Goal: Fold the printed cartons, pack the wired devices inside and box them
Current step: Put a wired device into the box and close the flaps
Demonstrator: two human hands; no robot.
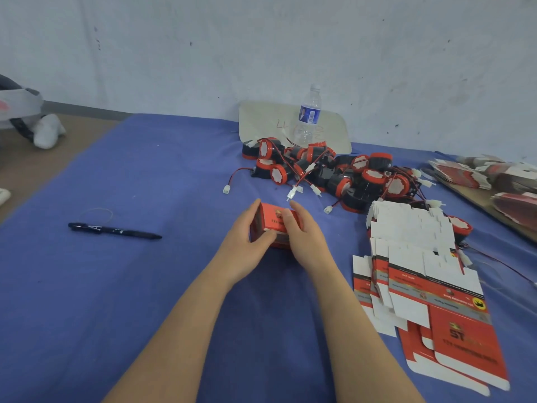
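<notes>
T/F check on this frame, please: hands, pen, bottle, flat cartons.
1. Both hands hold one folded carton. True: the left hand and right hand grip the red carton from either side.
2. The pen lies to the right of the hands. False: the pen lies to their left on the blue cloth.
3. The water bottle lies on its side. False: the water bottle stands upright behind the pile of wired devices.
4. Unfolded cartons lie to the right of the hands. True: the flat cartons are stacked there, some printed side up.
</notes>
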